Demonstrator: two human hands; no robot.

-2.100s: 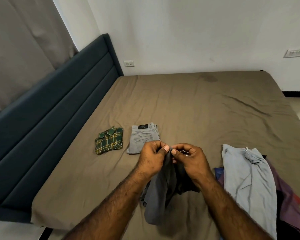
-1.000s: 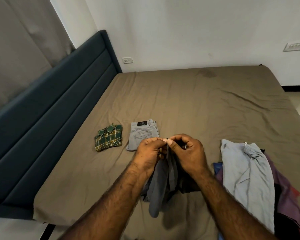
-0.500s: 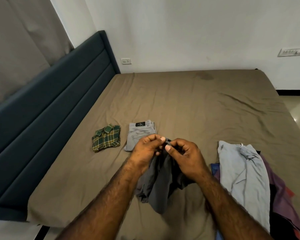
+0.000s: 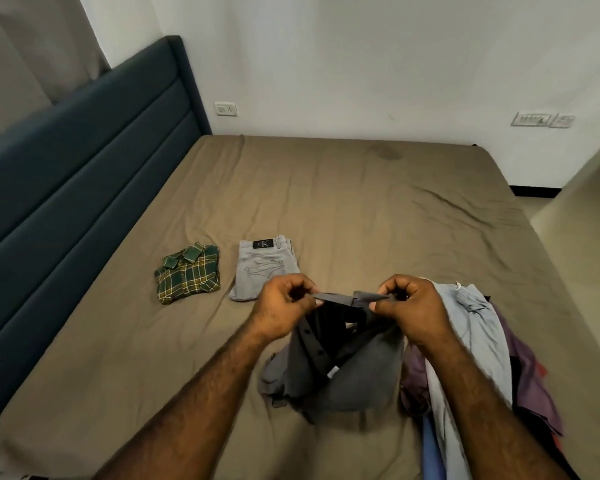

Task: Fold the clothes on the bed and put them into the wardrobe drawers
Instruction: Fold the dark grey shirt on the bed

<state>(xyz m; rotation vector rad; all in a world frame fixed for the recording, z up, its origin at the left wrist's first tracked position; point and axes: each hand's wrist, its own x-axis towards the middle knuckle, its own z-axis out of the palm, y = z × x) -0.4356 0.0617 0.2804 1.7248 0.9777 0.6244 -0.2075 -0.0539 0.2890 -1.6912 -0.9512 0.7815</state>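
A dark grey buttoned shirt [image 4: 347, 379] hangs from both my hands above the near part of the bed [image 4: 361, 202]. My left hand [image 4: 284, 308] pinches one end of its collar and my right hand [image 4: 411, 308] pinches the other end, the collar stretched between them. The shirt's lower part rests bunched on the sheet. A folded green plaid shirt [image 4: 189, 273] and folded light grey jeans [image 4: 262, 266] lie side by side beyond my left hand.
A heap of unfolded clothes lies at my right: a pale blue garment [image 4: 471, 344] on top, purple cloth [image 4: 530, 372] beneath. A dark blue padded headboard [image 4: 66, 174] runs along the left. White wall behind the bed; floor at the far right.
My hands, close together on the bunched grey shirt before, have moved apart and stretched its collar out between them. The shirt has opened up, showing its buttons.
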